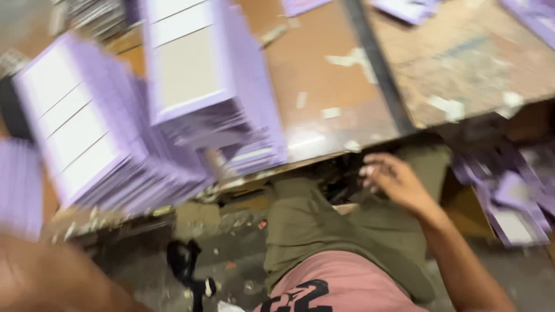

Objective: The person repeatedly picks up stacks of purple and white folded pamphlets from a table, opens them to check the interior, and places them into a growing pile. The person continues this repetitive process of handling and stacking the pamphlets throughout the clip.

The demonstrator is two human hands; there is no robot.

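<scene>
My right hand (pixel 393 182) hangs just below the front edge of the brown worktable (pixel 324 75), over my olive-trousered lap (pixel 312 225). Its fingers are loosely spread and nothing is in it. Two tall stacks of flat purple-and-white card pieces lean on the table, one on the left (pixel 87 133) and one in the middle (pixel 196 69). A blurred skin-coloured shape at the bottom left (pixel 40 277) looks like my left arm. No left fingers can be made out. The whole view is smeared by motion.
A loose pile of purple card pieces (pixel 509 196) lies low on the right beside my right arm. More purple pieces sit at the table's far edge (pixel 404 8). A dark strip (pixel 376 63) divides the tabletop. A black object (pixel 185 263) and paper scraps lie on the floor.
</scene>
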